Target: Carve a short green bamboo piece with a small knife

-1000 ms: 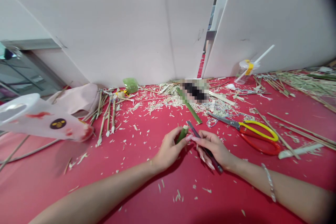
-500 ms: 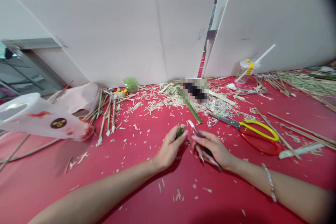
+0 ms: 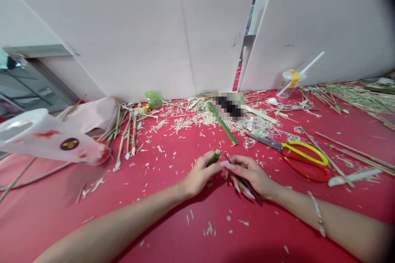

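My left hand is closed around a short green bamboo piece, whose pale cut end sticks out above the thumb. In my right hand lies a slim dark carving knife. Its narrow tip shows beside the bamboo, and its rear end points down toward the wrist. The fingertips of both hands meet between the two things, so part of the knife is covered. Pale shavings lie on the red tabletop around the hands.
Scissors with yellow and red handles lie right of the hands. A longer green bamboo strip rests ahead among shavings. On the left is a tipped plastic cup; a clear cup with a straw stands far right. White panels rise behind.
The knife has turned, so its bright blade face no longer shows. My right hand's fingertips have come against my left thumb, and the bamboo's cut end has tilted slightly up and right.
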The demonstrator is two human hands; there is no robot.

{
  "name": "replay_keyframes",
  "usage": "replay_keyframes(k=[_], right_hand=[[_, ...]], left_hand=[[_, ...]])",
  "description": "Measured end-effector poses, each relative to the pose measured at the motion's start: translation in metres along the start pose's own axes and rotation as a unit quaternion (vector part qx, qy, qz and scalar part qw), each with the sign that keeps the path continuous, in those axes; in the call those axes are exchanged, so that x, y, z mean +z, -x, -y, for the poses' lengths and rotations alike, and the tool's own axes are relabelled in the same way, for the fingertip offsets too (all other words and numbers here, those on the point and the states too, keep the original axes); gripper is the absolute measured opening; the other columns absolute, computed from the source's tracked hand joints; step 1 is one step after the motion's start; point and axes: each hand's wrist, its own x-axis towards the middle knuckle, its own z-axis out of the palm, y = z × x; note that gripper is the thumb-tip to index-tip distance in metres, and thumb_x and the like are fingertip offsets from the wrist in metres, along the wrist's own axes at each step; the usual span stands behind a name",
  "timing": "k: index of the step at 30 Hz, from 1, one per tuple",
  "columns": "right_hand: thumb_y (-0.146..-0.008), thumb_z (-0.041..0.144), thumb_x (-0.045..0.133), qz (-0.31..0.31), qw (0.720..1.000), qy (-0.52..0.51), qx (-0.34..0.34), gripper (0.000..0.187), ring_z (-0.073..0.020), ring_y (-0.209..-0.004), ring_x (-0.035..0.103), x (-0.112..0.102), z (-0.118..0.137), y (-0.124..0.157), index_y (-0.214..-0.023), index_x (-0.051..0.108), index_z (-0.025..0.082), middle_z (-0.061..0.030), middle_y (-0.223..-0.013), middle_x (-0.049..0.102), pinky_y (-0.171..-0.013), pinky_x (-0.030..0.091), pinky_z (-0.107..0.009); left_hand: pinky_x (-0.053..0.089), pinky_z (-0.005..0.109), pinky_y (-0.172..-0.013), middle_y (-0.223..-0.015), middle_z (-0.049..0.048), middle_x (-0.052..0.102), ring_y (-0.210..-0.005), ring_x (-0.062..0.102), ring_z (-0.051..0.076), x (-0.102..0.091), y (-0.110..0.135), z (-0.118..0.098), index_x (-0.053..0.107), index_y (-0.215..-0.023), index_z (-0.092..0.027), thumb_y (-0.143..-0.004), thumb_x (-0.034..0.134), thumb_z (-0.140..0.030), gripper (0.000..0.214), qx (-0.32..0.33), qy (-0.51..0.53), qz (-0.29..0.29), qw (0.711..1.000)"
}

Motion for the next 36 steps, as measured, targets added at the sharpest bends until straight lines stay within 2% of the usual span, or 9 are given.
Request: replay_keyframes(k=[4, 8, 10, 16, 19, 24, 27, 31, 36], right_hand=[[-0.082, 0.045, 0.071, 0.012, 1.0, 0.021, 0.009, 0.033, -0.0074, -0.023, 0.045, -0.001, -0.002, 0.0, -0.083, 0.052, 0.017, 0.0023, -0.052, 0.067, -0.023, 0.03, -0.013], [-0.08, 0.044, 0.073, 0.026, 0.997, 0.064, 0.034, 0.034, -0.0081, -0.025, 0.047, 0.001, 0.002, -0.001, -0.086, 0.056, 0.015, 0.0039, -0.051, 0.064, -0.022, 0.03, -0.014], [-0.079, 0.045, 0.073, 0.037, 0.995, 0.078, 0.04, 0.035, -0.0082, -0.026, 0.048, 0.002, 0.005, -0.001, -0.09, 0.059, 0.014, 0.0046, -0.05, 0.063, -0.023, 0.031, -0.014], [-0.085, 0.051, 0.064, 0.064, 0.994, 0.077, 0.044, 0.039, -0.006, -0.025, 0.045, -0.001, 0.007, -0.003, -0.082, 0.057, 0.013, 0.0022, -0.051, 0.064, -0.024, 0.029, -0.013], [-0.089, 0.052, 0.058, 0.093, 0.993, 0.043, 0.055, 0.041, -0.0071, -0.024, 0.046, -0.005, 0.006, -0.004, -0.084, 0.058, 0.012, 0.0, -0.053, 0.066, -0.023, 0.03, -0.015], [-0.089, 0.048, 0.06, 0.136, 0.988, -0.005, 0.072, 0.037, -0.0104, -0.025, 0.052, -0.008, 0.007, -0.008, -0.085, 0.057, 0.011, -0.0014, -0.055, 0.067, -0.024, 0.033, -0.017], [-0.09, 0.046, 0.058, 0.148, 0.985, -0.017, 0.081, 0.036, -0.0091, -0.023, 0.049, -0.009, 0.009, -0.009, -0.088, 0.059, 0.01, -0.0021, -0.057, 0.068, -0.023, 0.031, -0.017], [-0.092, 0.044, 0.056, 0.162, 0.982, -0.038, 0.092, 0.038, -0.0048, -0.019, 0.038, -0.014, 0.01, -0.011, -0.09, 0.063, 0.007, -0.0033, -0.054, 0.069, -0.021, 0.023, -0.015], [-0.091, 0.042, 0.058, 0.196, 0.969, -0.091, 0.116, 0.035, -0.0036, -0.017, 0.028, -0.021, 0.01, -0.014, -0.093, 0.064, 0.007, -0.0019, -0.051, 0.067, -0.019, 0.021, -0.015]], left_hand=[[0.033, 0.024, -0.056, -0.06, -0.0033, 0.046, -0.055, 0.039, 0.01, 0.002, 0.002, -0.005, 0.059, -0.076, -0.015, -0.085, 0.063, -0.039, 0.026, -0.012, 0.04, 0.031, 0.999], [0.038, 0.025, -0.057, -0.068, 0.0027, 0.059, -0.06, 0.052, 0.013, 0.007, 0.002, -0.005, 0.062, -0.082, -0.013, -0.084, 0.066, -0.047, 0.035, -0.02, 0.064, 0.037, 0.997], [0.038, 0.024, -0.055, -0.068, 0.0033, 0.06, -0.058, 0.052, 0.012, 0.009, 0.0, -0.003, 0.062, -0.081, -0.013, -0.083, 0.067, -0.05, 0.038, -0.022, 0.068, 0.037, 0.997], [0.026, 0.022, -0.043, -0.048, -0.0061, 0.043, -0.041, 0.034, 0.007, 0.009, -0.003, 0.002, 0.055, -0.072, -0.015, -0.085, 0.065, -0.05, 0.039, -0.023, 0.093, 0.04, 0.995], [0.024, 0.022, -0.042, -0.048, -0.0058, 0.045, -0.04, 0.035, 0.007, 0.008, -0.003, 0.005, 0.052, -0.072, -0.016, -0.086, 0.062, -0.051, 0.039, -0.024, 0.091, 0.018, 0.995], [0.024, 0.02, -0.04, -0.044, -0.0092, 0.039, -0.038, 0.032, 0.007, 0.01, -0.004, 0.006, 0.046, -0.073, -0.019, -0.084, 0.063, -0.053, 0.04, -0.026, 0.105, -0.049, 0.993], [0.022, 0.019, -0.039, -0.045, -0.0101, 0.038, -0.037, 0.03, 0.006, 0.01, -0.005, 0.006, 0.044, -0.073, -0.02, -0.082, 0.064, -0.054, 0.041, -0.025, 0.105, -0.073, 0.992], [0.019, 0.02, -0.038, -0.043, -0.0104, 0.037, -0.037, 0.029, 0.006, 0.01, -0.005, 0.004, 0.045, -0.073, -0.02, -0.082, 0.065, -0.055, 0.042, -0.022, 0.087, -0.067, 0.994], [0.021, 0.021, -0.041, -0.049, -0.0052, 0.05, -0.04, 0.033, 0.006, 0.008, -0.004, 0.001, 0.048, -0.074, -0.018, -0.086, 0.063, -0.051, 0.038, -0.024, 0.052, -0.037, 0.998]])
